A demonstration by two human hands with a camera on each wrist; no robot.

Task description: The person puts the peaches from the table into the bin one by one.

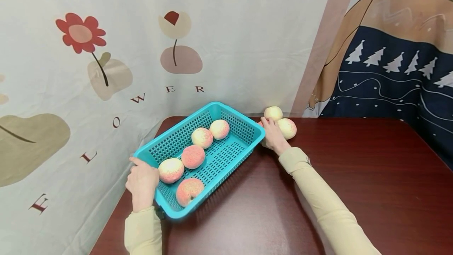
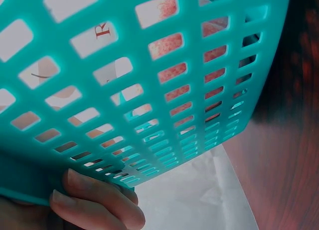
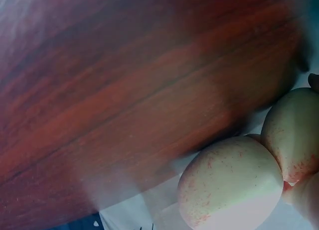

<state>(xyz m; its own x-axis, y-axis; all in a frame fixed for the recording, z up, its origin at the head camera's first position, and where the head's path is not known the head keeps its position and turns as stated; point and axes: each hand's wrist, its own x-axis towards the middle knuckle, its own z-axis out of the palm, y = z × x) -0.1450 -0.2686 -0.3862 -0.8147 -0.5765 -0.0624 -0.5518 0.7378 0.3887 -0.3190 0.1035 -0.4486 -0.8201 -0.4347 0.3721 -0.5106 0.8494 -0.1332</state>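
My left hand [image 1: 142,180] grips the rim at the left end of a turquoise plastic basket [image 1: 230,168]. Its curled fingers [image 2: 102,202] show against the perforated wall in the left wrist view. Inside the basket lie several peaches, among them a red one [image 1: 193,156] and a pale one [image 1: 171,170]. Just beyond the basket's right end, my right hand [image 1: 274,136] closes over a reddish peach [image 1: 260,123], mostly hidden by the fingers. Two pale peaches, one behind [image 1: 273,113] and one to the right [image 1: 287,128], sit against that hand.
The dark red wooden table [image 1: 371,176] extends to the right and front. A pale printed curtain [image 1: 240,50] hangs directly behind the basket and along the left side. Farther right hangs a dark blue cloth with white trees [image 1: 382,78].
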